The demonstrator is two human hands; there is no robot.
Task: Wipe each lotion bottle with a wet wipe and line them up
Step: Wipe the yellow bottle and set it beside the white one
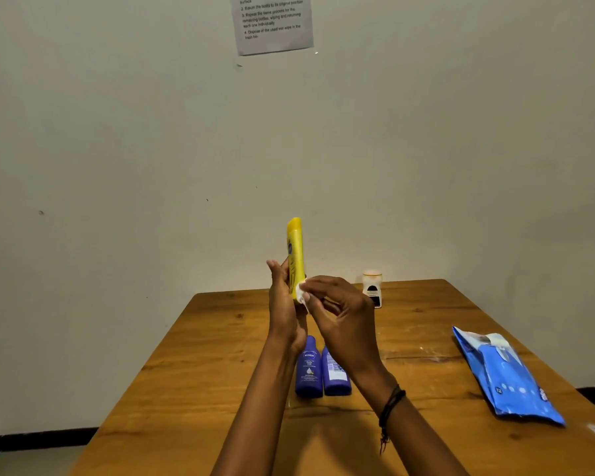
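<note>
My left hand [284,307] holds a yellow lotion bottle [295,249] upright above the table, gripping its lower part. Pinched in the fingers of my right hand [340,317] is a small white wet wipe [301,294], pressed against the bottle's lower side. Two blue lotion bottles [309,369] [334,372] stand side by side on the wooden table [203,355], partly hidden behind my wrists. A small white bottle with a dark label [372,289] stands near the table's far edge.
A blue pack of wet wipes [505,376] lies on the right side of the table. A printed instruction sheet [272,24] hangs on the pale wall behind. The table's far edge meets the wall.
</note>
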